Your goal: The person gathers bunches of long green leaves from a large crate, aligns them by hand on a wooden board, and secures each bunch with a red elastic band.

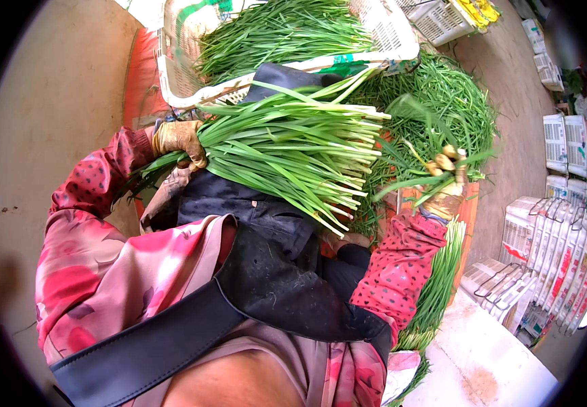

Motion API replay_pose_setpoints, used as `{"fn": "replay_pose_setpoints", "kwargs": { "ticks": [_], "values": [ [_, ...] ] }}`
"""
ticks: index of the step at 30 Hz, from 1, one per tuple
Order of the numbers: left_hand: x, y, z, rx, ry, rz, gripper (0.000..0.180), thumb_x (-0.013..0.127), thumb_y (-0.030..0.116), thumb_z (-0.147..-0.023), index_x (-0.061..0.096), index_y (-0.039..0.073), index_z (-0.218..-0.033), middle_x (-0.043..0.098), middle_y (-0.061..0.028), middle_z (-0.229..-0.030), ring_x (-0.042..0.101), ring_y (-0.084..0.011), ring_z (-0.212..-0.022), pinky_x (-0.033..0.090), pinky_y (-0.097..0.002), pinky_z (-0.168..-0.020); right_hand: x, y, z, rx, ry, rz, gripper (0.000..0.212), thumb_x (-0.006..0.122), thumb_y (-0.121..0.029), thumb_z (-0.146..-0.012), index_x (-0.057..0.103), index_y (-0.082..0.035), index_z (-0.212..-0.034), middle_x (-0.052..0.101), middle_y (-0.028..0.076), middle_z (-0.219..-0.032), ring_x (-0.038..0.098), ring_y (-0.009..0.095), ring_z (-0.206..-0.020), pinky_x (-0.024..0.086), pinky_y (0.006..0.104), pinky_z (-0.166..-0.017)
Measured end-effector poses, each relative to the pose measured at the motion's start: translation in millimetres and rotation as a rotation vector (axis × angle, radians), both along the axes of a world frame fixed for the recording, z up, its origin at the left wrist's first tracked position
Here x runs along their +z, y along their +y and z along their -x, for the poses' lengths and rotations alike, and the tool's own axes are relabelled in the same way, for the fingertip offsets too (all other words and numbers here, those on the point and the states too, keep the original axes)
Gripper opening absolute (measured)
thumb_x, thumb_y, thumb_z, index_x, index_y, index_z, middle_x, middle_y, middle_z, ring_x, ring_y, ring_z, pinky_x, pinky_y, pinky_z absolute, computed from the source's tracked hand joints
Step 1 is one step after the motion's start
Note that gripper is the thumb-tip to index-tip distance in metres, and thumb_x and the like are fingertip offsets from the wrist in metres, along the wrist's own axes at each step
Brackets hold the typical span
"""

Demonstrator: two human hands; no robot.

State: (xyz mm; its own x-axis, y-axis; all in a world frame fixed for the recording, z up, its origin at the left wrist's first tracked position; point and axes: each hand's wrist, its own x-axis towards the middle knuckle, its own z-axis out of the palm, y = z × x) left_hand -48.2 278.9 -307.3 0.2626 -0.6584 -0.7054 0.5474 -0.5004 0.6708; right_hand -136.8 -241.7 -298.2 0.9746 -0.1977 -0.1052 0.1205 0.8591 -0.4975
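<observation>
A thick bunch of garlic chives (286, 146) lies across my lap, its pale stem ends fanned out to the right. My left hand (180, 141), in a tan glove, is closed around the leafy end. Out to the right, my gloved right hand (448, 182) is raised with curled fingers around a few loose chive leaves (408, 182). Motion smears some of those leaves. Beneath and behind the right hand spreads a heap of loose chives (442, 91). A dark apron (266, 271) covers my front and lap.
Ahead stands a white plastic basket (171, 74) holding more chives (283, 34). Another white basket (442, 24) is at the far right. More chives (436, 292) lie beside my right forearm, near a white board (490, 353). Stacked white crates (554, 244) stand further right.
</observation>
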Motion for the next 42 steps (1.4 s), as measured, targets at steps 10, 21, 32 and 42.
{"fn": "replay_pose_setpoints", "kwargs": {
  "ticks": [10,21,32,42],
  "values": [
    [14.3,-5.4,5.8,0.019,0.053,0.06,0.021,0.069,0.004,-0.056,0.065,-0.002,-0.075,0.062,-0.0139,-0.06,0.055,-0.0174,-0.043,0.04,-0.0272,-0.037,-11.7,153.9,-20.0,0.131,0.146,1.112,0.024,0.075,-0.025,-0.077,0.066,-0.006,-0.087,0.064,0.002,-0.075,0.061,0.018,-0.071,0.047,0.0334,-0.066],
    [8.2,1.6,5.0,-0.076,0.012,0.002,0.02,0.07,0.001,-0.058,0.065,-0.003,-0.076,0.062,-0.0136,-0.06,0.057,-0.0182,-0.045,0.042,-0.0274,-0.037,41.0,135.8,-27.5,-0.091,-0.108,1.781,0.032,0.071,-0.031,-0.076,0.07,-0.013,-0.102,0.064,0.011,-0.111,0.058,0.025,-0.101,0.046,0.0351,-0.088],
    [8.5,-8.1,4.4,-0.079,0.068,0.025,0.022,0.07,0.002,-0.058,0.065,-0.003,-0.079,0.063,-0.0132,-0.062,0.058,-0.0176,-0.046,0.043,-0.0265,-0.037,-29.8,104.5,-57.1,-0.053,0.282,1.834,0.026,0.06,-0.032,-0.086,0.064,-0.01,-0.099,0.066,0.012,-0.083,0.063,0.03,-0.075,0.05,0.04,-0.069],
    [17.0,-13.5,4.0,0.01,0.065,0.081,0.034,0.068,0.002,-0.055,0.063,-0.005,-0.088,0.063,-0.0158,-0.063,0.06,-0.0202,-0.048,0.043,-0.0275,-0.037,-13.3,92.3,-46.6,0.519,0.315,0.721,0.033,0.072,-0.018,-0.077,0.064,-0.004,-0.105,0.066,0.003,-0.094,0.06,0.014,-0.085,0.047,0.0298,-0.08]
  ]
}}
